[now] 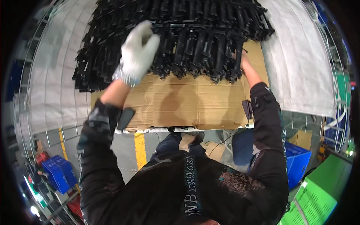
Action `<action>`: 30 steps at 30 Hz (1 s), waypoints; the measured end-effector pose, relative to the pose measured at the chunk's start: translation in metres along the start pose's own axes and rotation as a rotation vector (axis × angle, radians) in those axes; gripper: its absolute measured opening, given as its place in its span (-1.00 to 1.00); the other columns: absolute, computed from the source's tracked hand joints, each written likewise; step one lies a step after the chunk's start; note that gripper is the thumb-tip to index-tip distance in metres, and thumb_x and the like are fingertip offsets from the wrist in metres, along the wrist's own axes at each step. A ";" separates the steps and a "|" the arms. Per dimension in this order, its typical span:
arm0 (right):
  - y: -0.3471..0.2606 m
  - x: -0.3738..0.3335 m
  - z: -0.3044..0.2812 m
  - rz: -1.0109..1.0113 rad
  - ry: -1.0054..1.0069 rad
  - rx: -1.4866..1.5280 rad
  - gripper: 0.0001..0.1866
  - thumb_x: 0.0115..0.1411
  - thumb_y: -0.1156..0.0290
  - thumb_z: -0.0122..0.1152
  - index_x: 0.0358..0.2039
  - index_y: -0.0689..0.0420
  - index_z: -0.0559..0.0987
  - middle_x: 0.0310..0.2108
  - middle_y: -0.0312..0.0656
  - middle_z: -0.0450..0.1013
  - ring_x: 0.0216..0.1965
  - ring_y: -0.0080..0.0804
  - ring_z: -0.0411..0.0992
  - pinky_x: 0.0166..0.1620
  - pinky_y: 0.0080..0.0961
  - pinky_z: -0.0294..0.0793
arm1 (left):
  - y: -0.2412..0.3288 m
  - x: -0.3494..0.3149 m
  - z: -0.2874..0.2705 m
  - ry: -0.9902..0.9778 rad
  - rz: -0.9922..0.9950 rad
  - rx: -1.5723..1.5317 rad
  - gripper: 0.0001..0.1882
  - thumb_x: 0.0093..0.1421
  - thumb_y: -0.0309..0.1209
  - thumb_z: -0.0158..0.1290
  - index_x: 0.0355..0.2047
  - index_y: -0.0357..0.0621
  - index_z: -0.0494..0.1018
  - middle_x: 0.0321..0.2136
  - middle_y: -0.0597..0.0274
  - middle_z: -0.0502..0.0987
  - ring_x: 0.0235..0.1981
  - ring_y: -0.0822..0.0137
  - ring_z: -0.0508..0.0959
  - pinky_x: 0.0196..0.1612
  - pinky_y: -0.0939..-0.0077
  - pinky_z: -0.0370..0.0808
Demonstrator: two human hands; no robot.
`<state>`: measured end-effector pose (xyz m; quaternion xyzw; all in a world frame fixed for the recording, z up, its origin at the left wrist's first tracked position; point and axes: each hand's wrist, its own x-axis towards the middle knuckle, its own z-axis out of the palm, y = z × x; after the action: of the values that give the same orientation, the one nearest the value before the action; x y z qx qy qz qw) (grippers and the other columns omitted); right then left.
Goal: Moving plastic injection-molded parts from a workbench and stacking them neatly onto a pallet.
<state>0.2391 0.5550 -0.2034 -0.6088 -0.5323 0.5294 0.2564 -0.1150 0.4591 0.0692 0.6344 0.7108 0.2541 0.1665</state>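
Note:
Many long black plastic parts (pixel 180 56) lie close together in rows across the far side of the cardboard. My left hand (pixel 138 52), in a white knitted glove, is raised over their left half. Its fingers are loosely curved with a gap from the thumb, and nothing shows in it; motion blurs it a little. At the right end of the near row, my right hand (pixel 244 61) is closed around a black plastic part (pixel 237 62). The parts cover some of its fingers.
Flattened cardboard (pixel 176 105) lies under the rows and extends toward me. White padded fabric (pixel 300 56) lines the sides of a wire cage. Blue bins (pixel 60 173) and a green box (pixel 315 195) stand lower, on both sides. A cable hangs near my right forearm.

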 end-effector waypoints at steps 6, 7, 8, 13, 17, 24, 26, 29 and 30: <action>0.013 0.020 0.013 -0.127 0.017 0.102 -0.67 0.05 0.38 0.49 -0.19 0.17 0.61 -0.36 -0.26 0.58 -0.34 -0.48 0.41 -0.23 -0.35 0.47 | 0.031 -0.091 0.105 -1.083 0.252 -0.114 -0.29 0.25 -0.37 0.12 0.40 0.10 0.17 0.16 0.01 0.51 0.07 0.19 0.58 0.18 0.29 0.50; 0.006 0.018 0.016 -0.127 0.013 0.103 -0.67 0.05 0.38 0.49 -0.19 0.17 0.61 -0.36 -0.26 0.58 -0.34 -0.48 0.41 -0.23 -0.35 0.47 | 0.033 -0.087 0.124 -1.040 0.323 -0.114 -0.27 0.25 -0.35 0.13 0.41 0.11 0.14 0.17 0.03 0.50 0.07 0.19 0.58 0.18 0.30 0.49; 0.000 0.017 0.017 -0.089 -0.028 0.088 -0.66 0.05 0.35 0.50 -0.20 0.18 0.62 -0.36 -0.24 0.58 -0.34 -0.46 0.42 -0.23 -0.35 0.48 | 0.031 -0.082 0.138 -1.039 0.321 -0.115 -0.27 0.25 -0.35 0.13 0.41 0.11 0.14 0.17 0.03 0.50 0.07 0.19 0.58 0.18 0.30 0.49; -0.050 0.001 0.005 0.054 -0.137 -0.081 -0.58 0.04 0.24 0.53 -0.16 0.19 0.60 -0.32 -0.16 0.59 -0.29 -0.41 0.49 -0.22 -0.35 0.50 | 0.023 -0.064 0.174 -0.958 -0.002 -0.456 -0.31 0.23 -0.28 0.12 0.37 0.02 0.22 0.15 0.03 0.52 0.09 0.22 0.57 0.19 0.37 0.46; -0.044 -0.006 0.000 -0.005 -0.002 -0.230 -0.48 0.06 0.20 0.51 -0.05 0.21 0.55 -0.21 -0.14 0.58 -0.22 -0.39 0.51 -0.17 -0.38 0.50 | 0.025 -0.076 0.184 -0.899 -0.195 -0.591 -0.37 0.20 -0.30 0.10 0.30 -0.07 0.32 0.10 0.05 0.55 0.05 0.30 0.58 0.16 0.45 0.46; -0.004 -0.009 -0.012 0.150 0.009 0.211 -0.36 0.22 -0.11 0.28 0.09 0.16 0.51 -0.08 -0.16 0.56 -0.11 -0.42 0.50 -0.04 -0.43 0.48 | 0.025 -0.089 0.193 -0.813 -0.351 -0.651 -0.46 0.22 -0.28 0.13 0.20 -0.19 0.43 0.02 0.01 0.60 0.05 0.21 0.58 0.16 0.41 0.47; -0.008 -0.009 -0.024 0.202 0.038 0.419 -0.23 0.24 -0.23 0.18 0.19 0.18 0.47 -0.01 -0.13 0.54 -0.03 -0.35 0.50 -0.01 -0.38 0.47 | 0.032 -0.076 0.196 -0.728 -0.040 -0.436 -0.50 0.21 -0.28 0.13 0.15 -0.19 0.48 0.01 -0.01 0.61 0.06 0.21 0.58 0.17 0.39 0.47; -0.064 -0.032 -0.026 0.291 -0.015 0.479 -0.17 0.25 -0.28 0.13 0.24 0.20 0.44 0.06 -0.14 0.51 0.02 -0.31 0.48 0.01 -0.35 0.47 | 0.064 -0.078 0.200 -0.678 -0.076 -0.454 -0.52 0.23 -0.28 0.12 0.13 -0.21 0.49 0.02 -0.01 0.60 0.06 0.19 0.59 0.16 0.36 0.48; -0.078 -0.038 -0.022 0.311 0.018 0.445 -0.17 0.26 -0.29 0.11 0.24 0.19 0.44 0.08 -0.15 0.50 0.03 -0.29 0.48 0.01 -0.34 0.47 | 0.064 -0.079 0.195 -0.680 -0.083 -0.446 -0.52 0.23 -0.28 0.12 0.13 -0.21 0.49 0.02 -0.01 0.60 0.06 0.19 0.59 0.16 0.36 0.48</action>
<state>0.2344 0.5496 -0.1141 -0.6168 -0.3006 0.6609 0.3041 0.0574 0.4144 -0.0599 0.6013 0.5678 0.1710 0.5355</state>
